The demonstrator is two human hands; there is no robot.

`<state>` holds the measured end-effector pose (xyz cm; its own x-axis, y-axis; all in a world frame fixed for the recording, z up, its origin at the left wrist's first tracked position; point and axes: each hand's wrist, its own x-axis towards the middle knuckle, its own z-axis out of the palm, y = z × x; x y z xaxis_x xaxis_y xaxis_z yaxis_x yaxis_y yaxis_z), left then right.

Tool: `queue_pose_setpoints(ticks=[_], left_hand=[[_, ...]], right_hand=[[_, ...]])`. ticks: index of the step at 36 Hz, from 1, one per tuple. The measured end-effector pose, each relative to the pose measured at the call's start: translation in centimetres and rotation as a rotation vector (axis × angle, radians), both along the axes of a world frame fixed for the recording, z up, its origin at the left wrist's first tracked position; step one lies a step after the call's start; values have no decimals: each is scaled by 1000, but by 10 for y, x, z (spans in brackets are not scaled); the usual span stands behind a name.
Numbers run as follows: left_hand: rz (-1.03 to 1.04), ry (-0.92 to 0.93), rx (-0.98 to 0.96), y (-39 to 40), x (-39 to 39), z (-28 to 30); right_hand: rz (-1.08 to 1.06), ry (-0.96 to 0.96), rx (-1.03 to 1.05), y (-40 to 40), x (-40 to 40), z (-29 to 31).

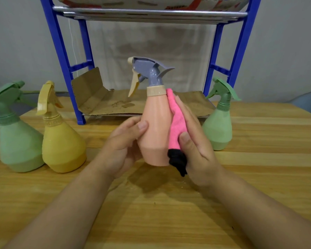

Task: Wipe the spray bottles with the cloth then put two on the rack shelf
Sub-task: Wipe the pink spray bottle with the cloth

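Observation:
I hold a pink spray bottle (155,128) with a grey trigger head upright above the wooden table. My left hand (123,145) grips its left side and base. My right hand (194,144) presses a pink cloth with a black edge (176,130) against the bottle's right side. A green bottle (16,141) and a yellow bottle (61,142) stand at the left. Another green bottle (219,126) stands at the right. The blue rack's lower shelf (187,103), lined with cardboard, lies behind the bottles and holds no bottle.
The blue rack's legs (66,69) rise at left and right behind the bottles, and an upper shelf bar (151,12) crosses the top. A raised cardboard flap (86,87) stands at the shelf's left end. The wooden table (151,212) stretches toward me, with a damp patch under the held bottle.

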<state>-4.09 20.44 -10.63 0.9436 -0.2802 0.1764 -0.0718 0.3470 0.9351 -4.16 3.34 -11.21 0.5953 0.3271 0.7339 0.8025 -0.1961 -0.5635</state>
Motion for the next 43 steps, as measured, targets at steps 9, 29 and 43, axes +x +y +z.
queue_pose_setpoints(ticks=[9,29,43], left_hand=[[-88,-1,159,-3,-3,-1],[-12,-51,167,-3,0,-1],[61,-53,25,-1,0,0]], right_hand=[[-170,-31,-132,-2,1,-6],[-135,16,-177,-2,-1,-6],[-201,253,40,-11,0,-7]])
